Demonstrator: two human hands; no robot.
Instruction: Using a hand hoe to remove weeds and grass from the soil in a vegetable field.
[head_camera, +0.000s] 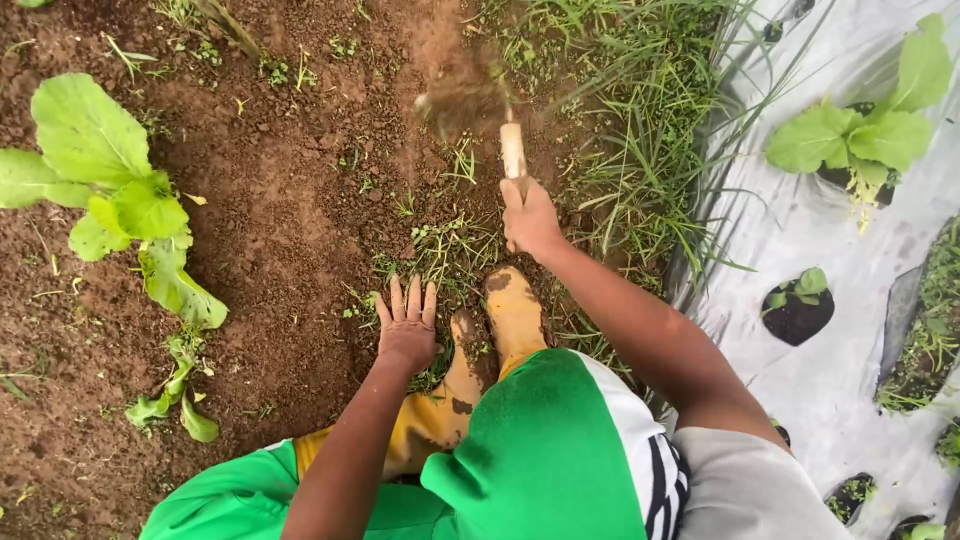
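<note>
My right hand (530, 218) grips the pale wooden handle of a small hoe (512, 148). Its blade (462, 105) is blurred with motion over the brown soil, just above a patch of grass. My left hand (407, 322) rests flat on the ground with fingers spread, on low weeds (445, 255) in front of my muddy yellow boots (513, 310). Green shorts with a white stripe fill the bottom of the view.
A leafy green plant (110, 190) grows at the left, with a smaller wilted one (180, 395) below it. Tall grass (640, 130) borders grey plastic mulch (800, 230) at the right, with seedlings (870, 135) in planting holes.
</note>
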